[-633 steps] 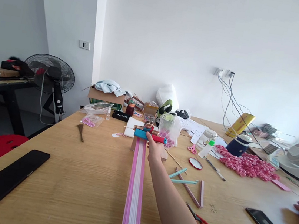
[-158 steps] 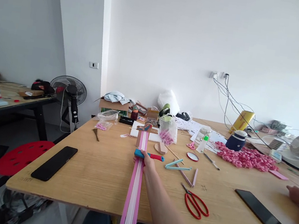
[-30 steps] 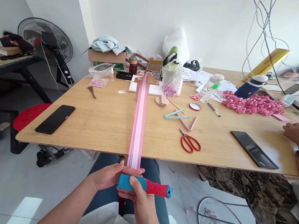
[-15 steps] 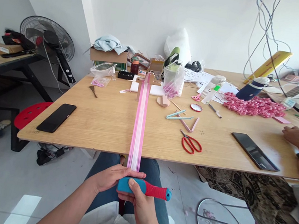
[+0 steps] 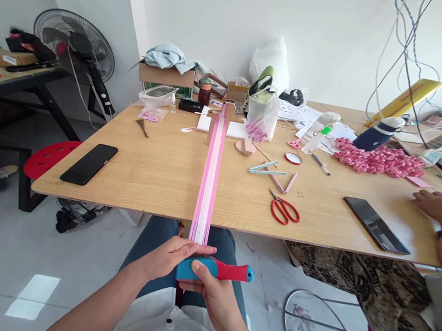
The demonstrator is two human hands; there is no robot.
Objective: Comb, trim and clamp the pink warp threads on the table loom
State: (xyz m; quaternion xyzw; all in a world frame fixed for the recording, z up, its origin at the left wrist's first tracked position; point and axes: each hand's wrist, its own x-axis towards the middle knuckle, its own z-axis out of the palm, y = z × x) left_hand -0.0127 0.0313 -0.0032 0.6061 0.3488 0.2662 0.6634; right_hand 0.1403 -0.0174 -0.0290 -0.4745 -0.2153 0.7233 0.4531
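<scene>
A flat band of pink and white strips (image 5: 209, 180) runs from a small wooden stand (image 5: 225, 114) at the far side of the wooden table (image 5: 152, 177) out over its near edge to my lap. My left hand (image 5: 168, 257) is closed on the near end of the strips, thumb on top. My right hand (image 5: 212, 291) grips a tool with a blue and red handle (image 5: 222, 270) held crosswise against the strips' end, just below the table edge.
On the table lie red scissors (image 5: 284, 210), a black phone (image 5: 89, 163) at left, another phone (image 5: 375, 231) at right, loose pink and teal strips (image 5: 272, 170) and a heap of pink pieces (image 5: 377, 158). Another person's hand (image 5: 439, 206) rests at the right. A fan (image 5: 73, 55) stands left.
Over the earlier frames my right hand slid the blue and red tool along the strips from the far stand to the near end. In the last second both hands barely moved.
</scene>
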